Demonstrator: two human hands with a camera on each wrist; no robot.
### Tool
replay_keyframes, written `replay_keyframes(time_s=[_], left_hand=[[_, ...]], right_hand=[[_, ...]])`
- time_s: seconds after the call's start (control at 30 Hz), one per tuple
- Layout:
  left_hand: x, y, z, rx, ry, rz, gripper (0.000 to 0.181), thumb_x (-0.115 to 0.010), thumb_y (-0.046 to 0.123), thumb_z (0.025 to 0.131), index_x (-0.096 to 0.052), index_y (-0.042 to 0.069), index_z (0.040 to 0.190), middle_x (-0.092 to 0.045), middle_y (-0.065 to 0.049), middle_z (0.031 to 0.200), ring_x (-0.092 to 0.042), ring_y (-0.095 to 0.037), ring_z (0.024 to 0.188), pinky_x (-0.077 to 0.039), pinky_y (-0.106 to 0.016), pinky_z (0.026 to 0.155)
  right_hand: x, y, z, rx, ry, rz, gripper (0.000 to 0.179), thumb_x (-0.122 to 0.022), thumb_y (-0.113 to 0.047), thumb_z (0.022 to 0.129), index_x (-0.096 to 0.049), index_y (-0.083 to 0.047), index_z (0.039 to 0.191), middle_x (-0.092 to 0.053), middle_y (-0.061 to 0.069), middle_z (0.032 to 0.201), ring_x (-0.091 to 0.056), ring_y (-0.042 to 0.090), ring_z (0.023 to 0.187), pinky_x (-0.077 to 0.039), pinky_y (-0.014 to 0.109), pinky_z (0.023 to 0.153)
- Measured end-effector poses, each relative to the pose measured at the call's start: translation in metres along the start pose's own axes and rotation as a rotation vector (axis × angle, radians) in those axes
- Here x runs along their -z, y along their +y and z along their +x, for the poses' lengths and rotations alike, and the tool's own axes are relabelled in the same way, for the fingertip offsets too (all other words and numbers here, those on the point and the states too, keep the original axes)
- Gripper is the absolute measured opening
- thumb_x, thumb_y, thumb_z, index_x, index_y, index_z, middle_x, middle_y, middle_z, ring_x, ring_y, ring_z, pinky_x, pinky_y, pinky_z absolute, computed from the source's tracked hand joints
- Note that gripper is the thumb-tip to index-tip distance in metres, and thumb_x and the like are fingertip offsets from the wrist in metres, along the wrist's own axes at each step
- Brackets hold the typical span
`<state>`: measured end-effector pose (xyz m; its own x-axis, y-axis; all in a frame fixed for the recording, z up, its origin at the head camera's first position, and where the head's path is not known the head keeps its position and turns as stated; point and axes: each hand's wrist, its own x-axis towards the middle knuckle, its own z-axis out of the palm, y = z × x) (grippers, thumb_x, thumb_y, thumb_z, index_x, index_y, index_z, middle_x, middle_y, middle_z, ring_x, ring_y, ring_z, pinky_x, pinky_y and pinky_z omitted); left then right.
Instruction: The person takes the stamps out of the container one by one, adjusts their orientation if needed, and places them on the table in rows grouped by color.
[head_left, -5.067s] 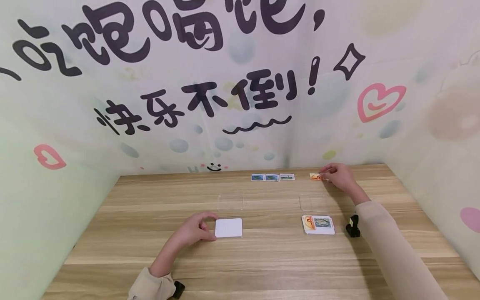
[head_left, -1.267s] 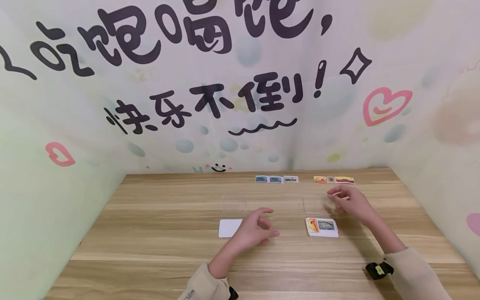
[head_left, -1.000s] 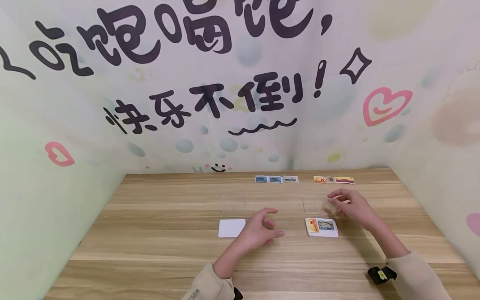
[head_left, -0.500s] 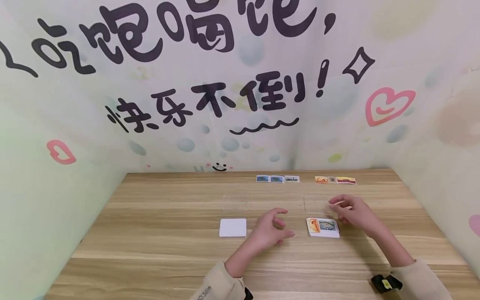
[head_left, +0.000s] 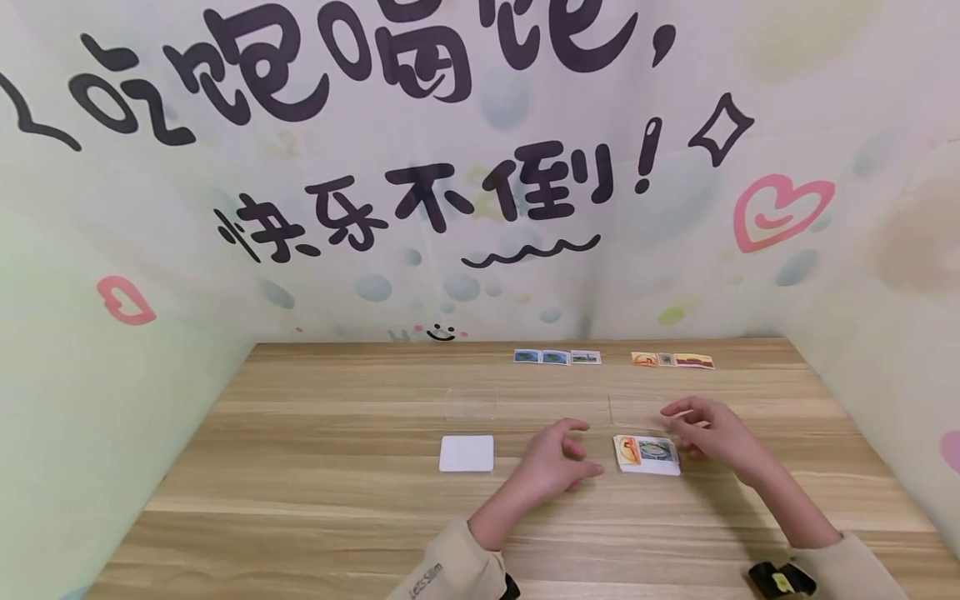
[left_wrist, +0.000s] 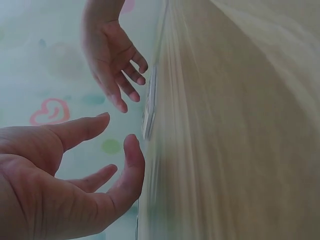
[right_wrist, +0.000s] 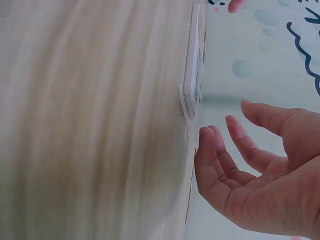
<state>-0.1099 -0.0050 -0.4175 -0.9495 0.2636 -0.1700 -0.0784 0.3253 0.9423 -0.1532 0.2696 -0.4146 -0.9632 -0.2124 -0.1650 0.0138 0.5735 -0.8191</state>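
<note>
A stack of white cards [head_left: 647, 468] with two stamps on its top, one orange and one grey-green, lies on the table at the right. My right hand [head_left: 708, 429] hovers just behind and right of that stack, fingers loosely bent and holding nothing. Left of the same stack is my left hand [head_left: 555, 461], thumb and fingers spread apart with nothing between them. In the left wrist view the stack [left_wrist: 149, 107] shows edge-on, a little beyond the left fingertips. A plain white card stack [head_left: 467, 454] sits to the left of my left hand.
Two clear plastic sheets lie behind the stacks, the left one [head_left: 470, 403] and the right one [head_left: 633, 410]. Along the table's back edge are a blue-green stamp row [head_left: 556, 357] and an orange-red stamp row [head_left: 693, 361]. A printed wall cloth [head_left: 360, 287] rises behind.
Stamps were set in the back right row, where my right hand was. That hand came forward to the right stack. My left hand left the white stack and moved right.
</note>
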Motion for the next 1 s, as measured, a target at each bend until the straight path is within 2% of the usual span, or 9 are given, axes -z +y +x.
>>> replay_keyframes(time_s=[0.43, 0.73, 1.0], left_hand=[[-0.018, 0.009, 0.004, 0.010, 0.001, -0.014, 0.057, -0.085, 0.001, 0.085, -0.063, 0.000, 0.138, -0.062, -0.004, 0.090, -0.054, -0.010, 0.058, -0.052, -0.022, 0.055], [-0.028, 0.011, 0.009, 0.017, 0.010, 0.000, 0.057, -0.085, 0.001, 0.086, -0.063, 0.002, 0.138, -0.058, 0.003, 0.080, -0.051, -0.007, 0.055, -0.049, -0.021, 0.054], [-0.033, 0.009, 0.013, 0.030, 0.037, 0.030, 0.055, -0.085, 0.002, 0.086, -0.064, 0.004, 0.137, -0.057, 0.003, 0.077, -0.051, -0.008, 0.053, -0.046, -0.020, 0.052]], right_hand=[[0.001, 0.003, -0.006, -0.051, -0.058, 0.004, 0.039, -0.060, -0.017, 0.108, -0.058, 0.014, 0.132, -0.062, 0.014, 0.105, -0.057, 0.018, 0.085, -0.054, 0.028, 0.067], [0.001, 0.007, -0.008, -0.075, -0.077, 0.009, 0.042, -0.064, -0.018, 0.106, -0.058, 0.013, 0.134, -0.064, 0.018, 0.112, -0.058, 0.020, 0.090, -0.057, 0.028, 0.070], [0.003, 0.008, -0.009, -0.053, -0.116, 0.045, 0.040, -0.061, -0.013, 0.107, -0.055, 0.018, 0.133, -0.064, 0.017, 0.107, -0.060, 0.019, 0.086, -0.059, 0.030, 0.071]])
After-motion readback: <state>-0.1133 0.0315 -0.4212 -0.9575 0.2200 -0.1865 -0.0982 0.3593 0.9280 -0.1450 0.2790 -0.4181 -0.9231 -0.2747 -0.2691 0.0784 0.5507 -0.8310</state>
